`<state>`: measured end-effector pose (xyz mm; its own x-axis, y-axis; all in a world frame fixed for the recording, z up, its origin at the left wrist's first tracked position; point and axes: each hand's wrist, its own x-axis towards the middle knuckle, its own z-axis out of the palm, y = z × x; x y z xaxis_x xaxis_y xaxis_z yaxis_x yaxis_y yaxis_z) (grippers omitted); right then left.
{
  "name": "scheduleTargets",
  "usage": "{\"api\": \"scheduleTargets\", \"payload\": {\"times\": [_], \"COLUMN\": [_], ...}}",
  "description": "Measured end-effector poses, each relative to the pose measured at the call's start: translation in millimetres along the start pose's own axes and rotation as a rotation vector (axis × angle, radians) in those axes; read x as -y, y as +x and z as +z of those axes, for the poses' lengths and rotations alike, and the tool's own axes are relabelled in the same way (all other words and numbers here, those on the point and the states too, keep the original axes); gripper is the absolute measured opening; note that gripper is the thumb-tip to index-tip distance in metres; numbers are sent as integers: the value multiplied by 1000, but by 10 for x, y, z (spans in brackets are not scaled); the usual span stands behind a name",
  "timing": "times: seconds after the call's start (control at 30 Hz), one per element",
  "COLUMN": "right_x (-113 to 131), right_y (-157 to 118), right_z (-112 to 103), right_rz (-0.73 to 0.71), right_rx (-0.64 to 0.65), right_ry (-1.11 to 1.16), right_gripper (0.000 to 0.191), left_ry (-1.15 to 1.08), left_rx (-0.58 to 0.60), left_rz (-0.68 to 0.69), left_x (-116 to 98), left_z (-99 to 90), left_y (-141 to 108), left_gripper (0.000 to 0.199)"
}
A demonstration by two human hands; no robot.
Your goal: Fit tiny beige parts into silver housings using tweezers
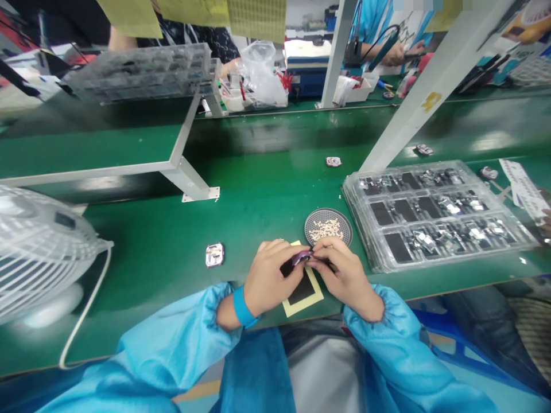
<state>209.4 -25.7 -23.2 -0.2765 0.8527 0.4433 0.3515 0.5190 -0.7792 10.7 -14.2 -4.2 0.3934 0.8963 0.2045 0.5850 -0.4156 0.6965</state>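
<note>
My left hand (pixel 273 275), with a blue band at the wrist, is closed around a small purple device case (pixel 302 257), which is tilted on edge. At the right end of that case, the thumb and fingers of my right hand (pixel 342 275) are pinched together. A dark thin piece shows by the right fingers, too small to name. Below both hands lies a black pad with a yellow border (pixel 316 292). Just beyond them is a round dark dish (pixel 307 229) of small beige parts (pixel 327 228). Left of my hands rests a similar open case (pixel 214 254).
Stacked clear trays (pixel 365 241) of black screens and metal parts stand at right. More small cases (pixel 333 162) lie farther back. A white fan (pixel 43 252) is at left, near a raised shelf (pixel 99 143). A slanted white post (pixel 404 126) rises behind the trays. Co-workers sit opposite.
</note>
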Motion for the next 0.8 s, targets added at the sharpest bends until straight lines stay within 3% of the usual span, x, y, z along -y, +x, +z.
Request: {"api": "scheduleTargets", "payload": {"times": [0.13, 0.2, 0.33, 0.5, 0.63, 0.73, 0.8], "right_x": [18, -3, -60, 16, 41, 5, -4], "right_y": [64, 133, 248, 125, -114, -193, -178], "right_z": [-73, -141, -227, -185, -166, -163, -170], "right_rz": [41, 83, 171, 95, 123, 252, 264], "right_rx": [-56, -116, -81, -264, -273, -217, -226], "right_ry": [49, -57, -315, -128, 57, 128, 119], "right_gripper": [4, 5, 11, 5, 12, 21, 22], "left_ry": [-84, -81, -51, 41, 104, 291, 360], "left_rx": [-23, -30, -67, -182, -166, -88, -93], "left_rz": [-87, -92, -110, -135, -135, -259, -295], "left_x": [26, 50, 149, 369, 631, 813, 858], "left_z": [3, -10, -61, -187, -412, -622, -695], "left_y": [13, 31, 91, 283, 779, 1389, 1813], "left_gripper": [26, 27, 30, 32, 31, 38, 42]}}
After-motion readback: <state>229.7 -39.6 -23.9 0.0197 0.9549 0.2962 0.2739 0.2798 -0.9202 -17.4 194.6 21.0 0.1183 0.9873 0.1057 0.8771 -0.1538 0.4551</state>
